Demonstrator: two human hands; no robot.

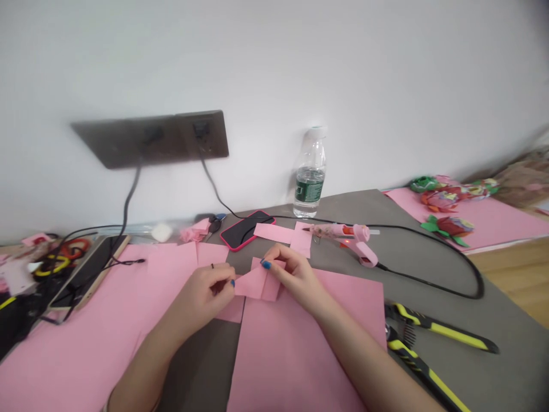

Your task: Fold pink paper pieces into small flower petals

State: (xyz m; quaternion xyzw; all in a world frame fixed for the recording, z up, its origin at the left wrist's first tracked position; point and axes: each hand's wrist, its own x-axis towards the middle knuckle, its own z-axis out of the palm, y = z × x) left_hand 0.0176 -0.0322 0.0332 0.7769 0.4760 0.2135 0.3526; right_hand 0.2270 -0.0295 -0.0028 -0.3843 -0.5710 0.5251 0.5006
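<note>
Between my two hands is a small folded piece of pink paper (253, 284), creased across its middle. My left hand (212, 292) pinches its left corner between thumb and fingers. At the upper right part of the same paper, my right hand (291, 272) is closed, thumb and forefinger pressed together on it. Under the hands lies a large pink sheet (309, 332). Beyond my right hand, two narrow pink paper strips (274, 233) overlap, and a pink glue gun (354, 237) lies with its nozzle over them.
A pink-cased phone (246, 230) and a water bottle (309, 174) stand near the wall. Yellow-black pliers (429, 343) lie open at right. Paper flowers (448, 226) rest at far right. The glue gun's cable (467, 266) loops across the table. Pink sheets (77, 337) cover the left.
</note>
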